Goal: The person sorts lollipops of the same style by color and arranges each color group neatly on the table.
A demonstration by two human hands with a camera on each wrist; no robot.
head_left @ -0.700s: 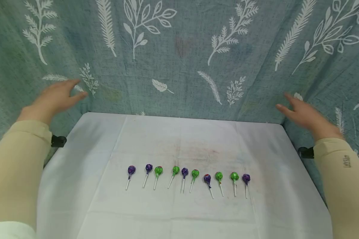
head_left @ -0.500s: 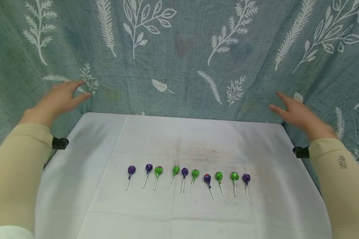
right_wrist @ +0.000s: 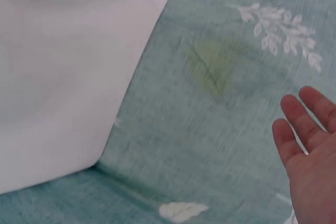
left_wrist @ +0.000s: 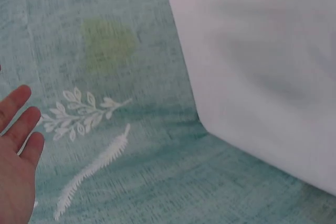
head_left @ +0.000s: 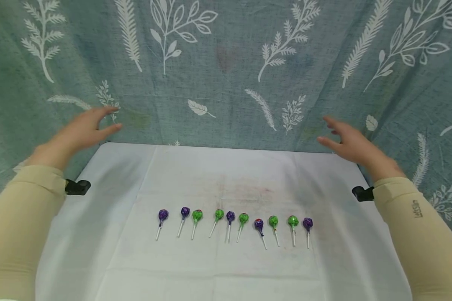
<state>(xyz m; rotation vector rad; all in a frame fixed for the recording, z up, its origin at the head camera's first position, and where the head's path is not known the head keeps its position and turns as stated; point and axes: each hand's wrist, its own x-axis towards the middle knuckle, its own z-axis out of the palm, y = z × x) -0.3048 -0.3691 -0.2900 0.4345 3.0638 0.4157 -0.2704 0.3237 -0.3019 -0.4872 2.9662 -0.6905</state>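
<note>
Several lollipops in purple and green wrappers lie in a loose row across the white-covered table [head_left: 173, 267], sticks toward the person. A purple lollipop [head_left: 163, 215] is at the left end and another purple lollipop [head_left: 307, 223] at the right end; a green lollipop [head_left: 219, 214] lies near the middle. My left hand [head_left: 80, 129] is raised over the table's far left corner, holding nothing. Over the far right side hovers my right hand [head_left: 352, 142], likewise with nothing in it. Extended fingers show on the left hand [left_wrist: 18, 150] and right hand [right_wrist: 312, 150] in the wrist views.
A teal curtain [head_left: 218, 92] with white leaf prints hangs behind the table and down both sides. Black wrist cameras sit under the sleeves, one at the left wrist [head_left: 77, 187] and one at the right [head_left: 363, 193]. Faint reddish stains mark the cloth beyond the lollipops.
Both hands have moved inward, the right one farther to the left, the left one slightly to the right. The head view has shifted a little. The lollipops lie as before.
</note>
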